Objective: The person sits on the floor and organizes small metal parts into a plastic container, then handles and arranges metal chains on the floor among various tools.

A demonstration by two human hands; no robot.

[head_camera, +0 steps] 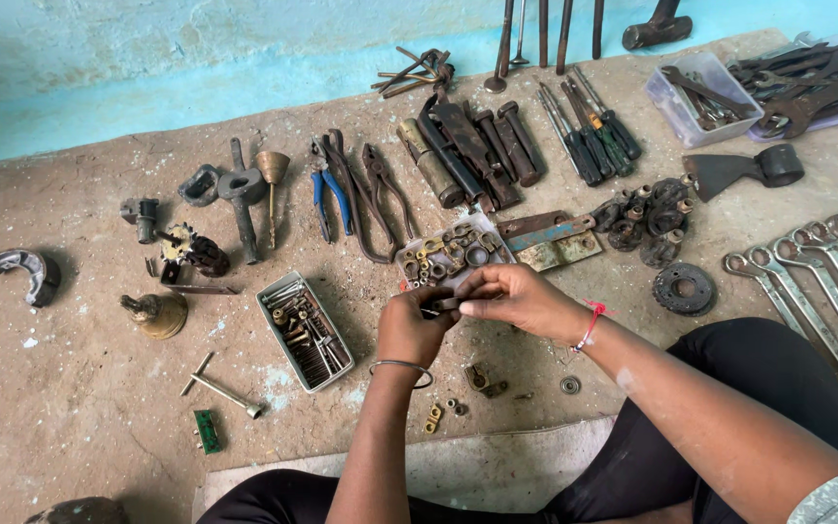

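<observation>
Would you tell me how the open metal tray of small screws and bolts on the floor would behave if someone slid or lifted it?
The metal tray looks full, so probably heavy for its size. Its flat base on the gritty floor suggests it would drag, not roll. With no lid, tilting would likely spill the loose parts.

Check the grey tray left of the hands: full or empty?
Full: the grey tray is packed with bolts and screws nearly to its rim.
</observation>
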